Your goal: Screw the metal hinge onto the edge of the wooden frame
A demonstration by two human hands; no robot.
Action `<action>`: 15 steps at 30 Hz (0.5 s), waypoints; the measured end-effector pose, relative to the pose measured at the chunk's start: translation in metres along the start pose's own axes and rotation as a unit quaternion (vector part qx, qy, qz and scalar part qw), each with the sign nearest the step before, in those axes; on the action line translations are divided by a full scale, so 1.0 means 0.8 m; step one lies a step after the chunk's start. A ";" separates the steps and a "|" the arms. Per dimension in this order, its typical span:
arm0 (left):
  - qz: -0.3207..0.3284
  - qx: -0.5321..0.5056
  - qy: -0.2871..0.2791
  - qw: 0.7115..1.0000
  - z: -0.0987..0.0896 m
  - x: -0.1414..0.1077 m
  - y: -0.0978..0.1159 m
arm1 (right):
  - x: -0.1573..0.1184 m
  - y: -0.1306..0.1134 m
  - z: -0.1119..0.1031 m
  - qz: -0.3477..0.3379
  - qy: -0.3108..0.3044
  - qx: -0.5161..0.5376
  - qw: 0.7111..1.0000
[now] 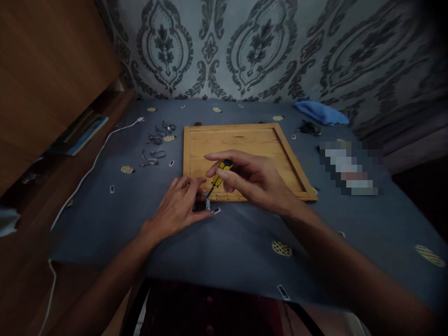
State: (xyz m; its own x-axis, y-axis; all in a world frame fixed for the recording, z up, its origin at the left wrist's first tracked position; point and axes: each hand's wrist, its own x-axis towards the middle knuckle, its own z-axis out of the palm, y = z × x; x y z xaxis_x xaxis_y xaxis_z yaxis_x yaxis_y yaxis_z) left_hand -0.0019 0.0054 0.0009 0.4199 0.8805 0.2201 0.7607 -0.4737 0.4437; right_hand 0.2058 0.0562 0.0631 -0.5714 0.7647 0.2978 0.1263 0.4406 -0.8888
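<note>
My right hand (257,179) is closed around a small screwdriver (221,172) with a yellow and black handle. Its shaft slants down and left to a small metal fitting (207,203) at the near edge of a framed wooden board (241,136). Thumb and fingers of my left hand (180,200) are bent around that fitting, at the board's near left corner. The exact contact between the screwdriver tip and the metal is too small to make out. A row of small dark holes runs along the board's near edge.
Several metal hooks or clips (154,139) lie left of the board on the grey patterned cloth (105,224). A white cable (100,151) runs along the left side. A blue cloth (322,113), a dark tangled item (310,128) and a blurred-out object (350,168) lie right.
</note>
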 end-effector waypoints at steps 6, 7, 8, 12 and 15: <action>0.006 0.001 0.011 1.000 0.004 0.000 -0.001 | 0.003 0.006 0.025 0.017 0.097 0.075 0.992; 0.004 0.003 0.010 1.000 0.004 0.001 -0.001 | 0.003 0.007 0.027 0.022 0.108 0.082 0.990; 0.001 0.003 0.006 1.000 0.004 0.001 -0.001 | 0.003 0.007 0.028 0.026 0.115 0.085 0.989; -0.003 0.009 -0.002 1.000 0.003 0.001 -0.001 | 0.002 0.006 0.027 0.023 0.102 0.091 0.990; -0.004 0.020 0.000 1.000 0.003 0.000 -0.001 | 0.000 0.005 0.025 0.017 0.093 0.091 0.991</action>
State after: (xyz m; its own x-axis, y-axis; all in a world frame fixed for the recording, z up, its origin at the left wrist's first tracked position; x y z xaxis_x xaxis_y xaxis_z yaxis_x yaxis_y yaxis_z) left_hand -0.0011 0.0062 -0.0019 0.4148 0.8838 0.2165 0.7830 -0.4679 0.4100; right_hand 0.1904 0.0487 0.0528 -0.4070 0.8592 0.3101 -0.0150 0.3331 -0.9428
